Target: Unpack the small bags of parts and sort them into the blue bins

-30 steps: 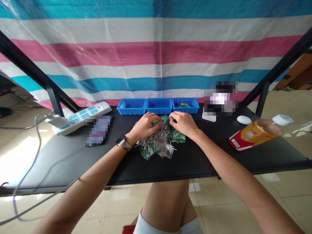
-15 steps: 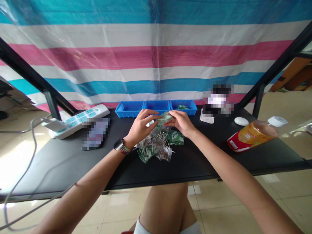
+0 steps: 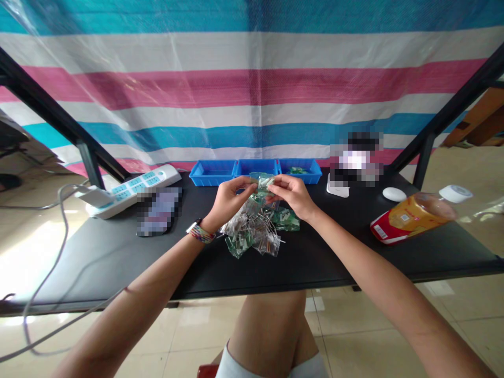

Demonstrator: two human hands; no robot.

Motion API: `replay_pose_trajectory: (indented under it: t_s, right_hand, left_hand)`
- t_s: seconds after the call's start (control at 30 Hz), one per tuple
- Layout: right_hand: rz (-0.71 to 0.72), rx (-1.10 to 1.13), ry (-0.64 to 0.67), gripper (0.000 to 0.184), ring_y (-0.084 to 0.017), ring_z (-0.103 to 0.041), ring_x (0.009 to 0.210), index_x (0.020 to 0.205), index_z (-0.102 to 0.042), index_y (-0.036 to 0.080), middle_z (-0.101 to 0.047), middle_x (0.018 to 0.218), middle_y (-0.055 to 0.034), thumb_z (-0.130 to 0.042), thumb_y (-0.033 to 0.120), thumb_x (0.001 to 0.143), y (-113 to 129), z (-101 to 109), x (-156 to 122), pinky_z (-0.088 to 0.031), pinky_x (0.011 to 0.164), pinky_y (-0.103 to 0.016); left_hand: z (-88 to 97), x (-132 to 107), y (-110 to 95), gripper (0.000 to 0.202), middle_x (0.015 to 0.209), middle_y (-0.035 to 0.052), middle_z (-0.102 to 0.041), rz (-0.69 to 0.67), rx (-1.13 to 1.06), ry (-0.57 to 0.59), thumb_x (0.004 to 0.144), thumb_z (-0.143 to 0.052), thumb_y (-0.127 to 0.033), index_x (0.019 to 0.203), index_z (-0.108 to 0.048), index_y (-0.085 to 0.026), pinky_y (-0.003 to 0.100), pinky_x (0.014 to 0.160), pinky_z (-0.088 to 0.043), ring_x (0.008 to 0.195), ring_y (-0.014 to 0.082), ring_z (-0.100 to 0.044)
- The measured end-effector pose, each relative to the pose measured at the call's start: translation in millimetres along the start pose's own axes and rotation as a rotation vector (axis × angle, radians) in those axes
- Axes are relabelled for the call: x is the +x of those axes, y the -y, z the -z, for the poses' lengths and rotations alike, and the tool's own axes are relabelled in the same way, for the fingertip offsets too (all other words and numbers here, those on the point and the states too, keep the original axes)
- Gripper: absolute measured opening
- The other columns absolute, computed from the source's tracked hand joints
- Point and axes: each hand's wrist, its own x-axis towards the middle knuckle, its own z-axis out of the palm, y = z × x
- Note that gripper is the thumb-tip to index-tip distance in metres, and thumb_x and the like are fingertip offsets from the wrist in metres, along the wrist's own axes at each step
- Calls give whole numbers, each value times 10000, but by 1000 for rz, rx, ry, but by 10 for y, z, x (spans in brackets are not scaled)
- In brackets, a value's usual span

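Observation:
A small clear plastic bag with green and white contents [image 3: 264, 181] is held up between my two hands, just in front of the blue bins. My left hand [image 3: 233, 198] pinches its left side, thumb against fingers. On its right side my right hand [image 3: 293, 194] has a similar pinch. Below them a pile of small clear bags [image 3: 252, 228] lies on the black table [image 3: 315, 262]; some show green pieces, others thin white and brown parts. Behind stand three joined blue bins [image 3: 214, 181]; green bagged pieces [image 3: 297, 170] are in the right one.
A white power strip [image 3: 134, 190] with a plugged-in adapter and a blurred-out phone-like object [image 3: 159, 210] lie on the left. On the right are a tilted drink bottle [image 3: 413, 216], a white oval object [image 3: 394, 195] and a white case [image 3: 337, 186]. A striped sheet [image 3: 252, 84] hangs behind.
My left fingers, spread over the bag before, have closed on its left edge. The bag is now raised slightly and stretched between both hands. The view has shifted a little.

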Motion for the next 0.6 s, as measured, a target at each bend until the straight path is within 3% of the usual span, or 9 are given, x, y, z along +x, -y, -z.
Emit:
replay_pose_trajectory:
  t_s: [0.07,0.13,0.2,0.3,0.37,0.43,0.53,0.6]
  right_hand:
    - [-9,-6,-52,440,-212,-745,720,893,-744,221,-772,857,-26,-950,570,722,-19,4,10,-682,764,-409]
    - [-24,22,-83,440,-206,-745,703,940,-745,224,-778,867,-22,-950,547,723,-30,16,20,-684,770,-414]
    - [-34,61,-95,482,-197,-748,697,1079,-743,238,-778,878,-4,-953,497,731,-27,24,23,-685,781,-412]
    - [-45,111,-64,585,-189,-751,684,1231,-700,266,-739,809,45,-961,435,736,-9,13,8,-685,776,-398]
    - [-63,143,-22,621,-186,-751,680,1262,-684,271,-732,795,54,-965,425,731,-1,-6,-8,-683,763,-384]
    - [-91,161,21,616,-187,-751,687,1276,-682,266,-755,817,34,-941,468,755,2,-20,-21,-677,746,-372]
    - [-106,124,66,505,-182,-721,672,1157,-717,238,-757,826,-6,-812,631,854,-1,-20,-28,-646,653,-338]
    - [-79,43,56,485,-167,-676,642,1028,-728,227,-729,824,-11,-781,679,862,-6,-14,-29,-598,567,-302]
  left_hand:
    - [0,-6,-3,385,932,49,-795,-27,-12,-4,1019,-723,-378,1362,-733,-202,345,859,-624,863,186,-745]
    - [11,-6,-9,526,1108,84,-803,-94,23,-12,1048,-657,-319,1564,-598,-236,381,934,-635,972,200,-760]
    - [29,-1,-19,546,1357,129,-748,-199,121,-12,1069,-575,-245,1614,-554,-262,417,1012,-623,1158,223,-745]
    - [49,7,-43,443,1546,129,-652,-327,294,9,1065,-581,-212,1494,-674,-277,482,1130,-564,1383,269,-654]
    - [50,7,-54,297,1457,109,-718,-354,345,36,1062,-633,-251,1325,-769,-270,504,1167,-529,1372,281,-661]
    - [44,2,-50,189,1252,89,-803,-340,346,44,1060,-669,-309,1175,-808,-253,483,1124,-540,1241,273,-717]
    - [31,-6,-19,212,966,65,-806,-250,310,-10,1042,-710,-403,1015,-805,-215,403,925,-572,955,236,-733]
    - [24,-9,3,275,883,55,-777,-165,259,-34,1023,-732,-453,945,-788,-195,362,810,-547,830,209,-692]
